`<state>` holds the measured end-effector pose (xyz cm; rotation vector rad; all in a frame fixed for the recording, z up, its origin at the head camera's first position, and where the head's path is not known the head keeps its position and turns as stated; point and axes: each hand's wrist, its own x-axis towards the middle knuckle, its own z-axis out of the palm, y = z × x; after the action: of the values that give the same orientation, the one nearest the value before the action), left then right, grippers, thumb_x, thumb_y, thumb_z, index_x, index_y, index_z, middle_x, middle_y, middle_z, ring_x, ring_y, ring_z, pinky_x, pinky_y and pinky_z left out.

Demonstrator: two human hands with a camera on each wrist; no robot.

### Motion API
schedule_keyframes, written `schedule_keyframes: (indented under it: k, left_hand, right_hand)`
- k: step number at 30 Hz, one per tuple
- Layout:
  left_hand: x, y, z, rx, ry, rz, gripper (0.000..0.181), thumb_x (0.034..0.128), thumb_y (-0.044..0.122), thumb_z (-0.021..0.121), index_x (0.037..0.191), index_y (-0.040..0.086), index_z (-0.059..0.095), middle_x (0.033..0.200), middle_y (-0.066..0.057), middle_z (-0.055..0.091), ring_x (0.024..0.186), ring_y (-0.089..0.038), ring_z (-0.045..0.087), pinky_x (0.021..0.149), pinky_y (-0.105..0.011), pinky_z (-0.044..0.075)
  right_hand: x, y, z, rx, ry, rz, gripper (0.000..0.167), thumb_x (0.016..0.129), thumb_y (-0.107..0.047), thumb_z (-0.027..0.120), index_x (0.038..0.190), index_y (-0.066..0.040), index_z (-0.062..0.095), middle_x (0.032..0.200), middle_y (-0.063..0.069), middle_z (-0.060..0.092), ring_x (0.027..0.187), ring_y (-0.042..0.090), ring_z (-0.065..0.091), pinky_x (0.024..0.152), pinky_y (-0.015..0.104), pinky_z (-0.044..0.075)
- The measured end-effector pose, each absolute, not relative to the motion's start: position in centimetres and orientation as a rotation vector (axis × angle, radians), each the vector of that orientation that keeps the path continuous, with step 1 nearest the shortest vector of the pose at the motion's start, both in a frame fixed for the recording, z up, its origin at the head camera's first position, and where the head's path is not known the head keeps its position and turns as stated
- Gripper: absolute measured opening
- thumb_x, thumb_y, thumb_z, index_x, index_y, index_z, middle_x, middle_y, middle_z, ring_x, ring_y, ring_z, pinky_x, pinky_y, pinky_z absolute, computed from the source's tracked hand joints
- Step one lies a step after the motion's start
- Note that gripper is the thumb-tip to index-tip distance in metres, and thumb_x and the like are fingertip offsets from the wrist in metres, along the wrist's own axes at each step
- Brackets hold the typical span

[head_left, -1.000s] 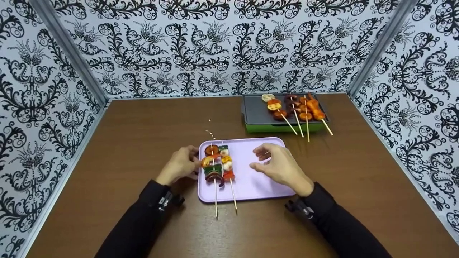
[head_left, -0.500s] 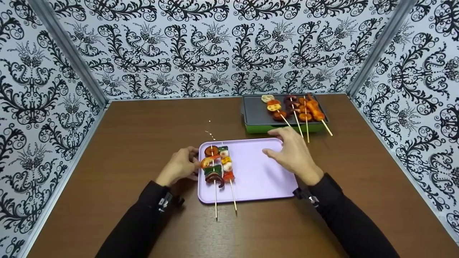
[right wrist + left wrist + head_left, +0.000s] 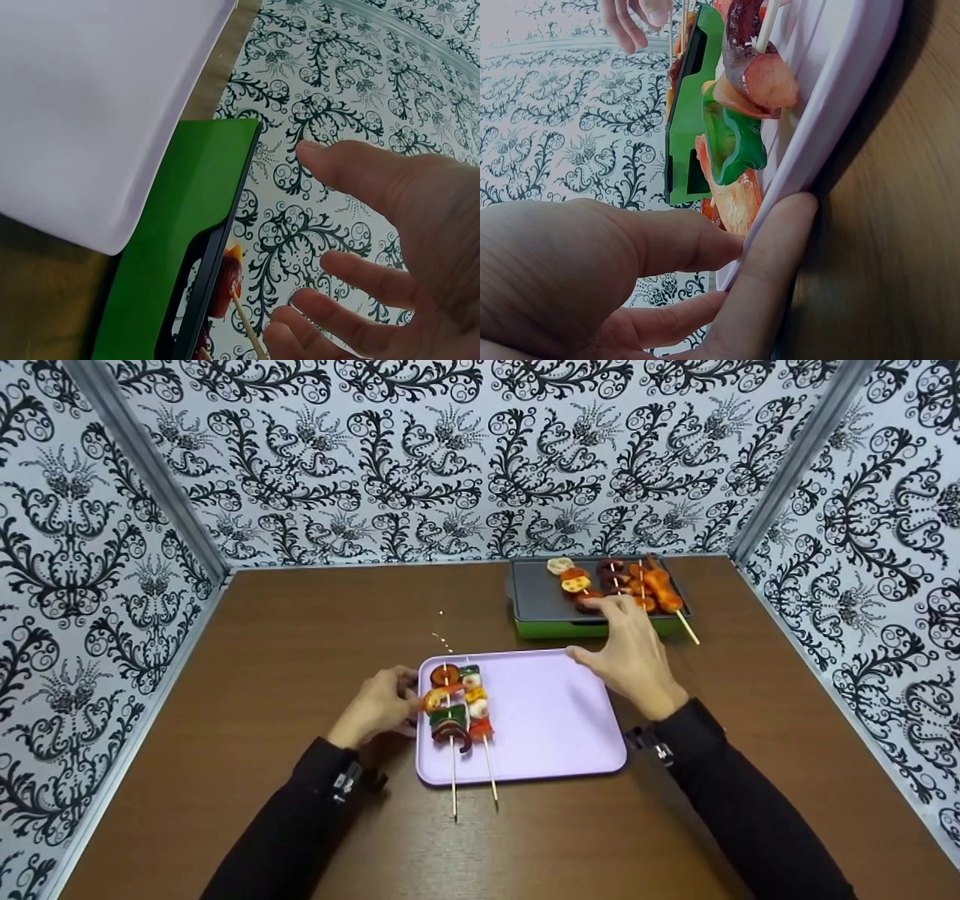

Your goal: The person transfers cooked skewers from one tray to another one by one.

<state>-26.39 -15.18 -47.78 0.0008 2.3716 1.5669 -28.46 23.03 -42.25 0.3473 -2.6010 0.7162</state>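
Observation:
My left hand [image 3: 376, 707] pinches the left rim of a lilac tray [image 3: 555, 712]. In the left wrist view the thumb [image 3: 679, 241] lies over the rim, a finger against its outer side. Two food skewers rest on the tray's left half: one with shrimp and green pepper [image 3: 448, 714], the other with yellow and white pieces [image 3: 478, 706]. Their sticks overhang the front edge. My right hand [image 3: 636, 660], fingers spread and holding nothing, is above the tray's far right corner, near the skewer with yellow and orange slices [image 3: 575, 585] on the grill. Fingers hide part of that skewer's stick.
A green grill [image 3: 540, 628] with a dark plate [image 3: 534, 585] stands at the back right behind the tray. It also bears a dark purple skewer [image 3: 611, 574] and an orange one [image 3: 661, 589]. Patterned walls [image 3: 450, 465] enclose the brown table [image 3: 315, 622].
My right hand has moved from above the tray away from me and to the right, up to the grill's front. My left hand stays at the tray's rim; the skewers have not moved.

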Motion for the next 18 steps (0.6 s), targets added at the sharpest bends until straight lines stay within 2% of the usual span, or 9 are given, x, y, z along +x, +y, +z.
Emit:
schedule_keyframes:
  k: [8,14,18]
  left_hand:
    - [-26.3,-15.1,-47.7,0.004,2.382,1.561,0.058,0.0929,-0.01,0.066,0.149,-0.001,0.05,0.11,-0.021,0.062,0.081,-0.031,0.071,0.061,-0.042,0.069]
    - [-26.3,-15.2,-47.8,0.012,2.396,1.563,0.056,0.092,-0.007,0.067,0.146,-0.002,0.052,0.102,-0.02,0.066,0.075,-0.029,0.072,0.058,-0.042,0.069]
    - [-26.4,-15.2,-47.9,0.011,2.401,1.557,0.057,0.0923,-0.006,0.068,0.146,-0.002,0.052,0.101,-0.02,0.066,0.073,-0.028,0.072,0.058,-0.041,0.069]
  right_hand:
    - [-30.2,24.0,-42.0,0.332,-2.638,0.609,0.088,0.071,-0.04,0.098,0.146,-0.012,0.06,0.139,0.018,0.055,0.125,0.041,0.052,0.105,0.061,0.051]
    - [-31.4,24.6,-42.6,0.3,-2.659,0.526,0.091,0.069,-0.036,0.1,0.146,-0.008,0.06,0.136,0.021,0.056,0.123,0.043,0.054,0.096,0.064,0.057]
    - [-31.9,24.8,-42.7,0.285,-2.673,0.504,0.088,0.07,-0.034,0.099,0.144,-0.004,0.061,0.133,0.023,0.058,0.121,0.044,0.056,0.096,0.064,0.057]
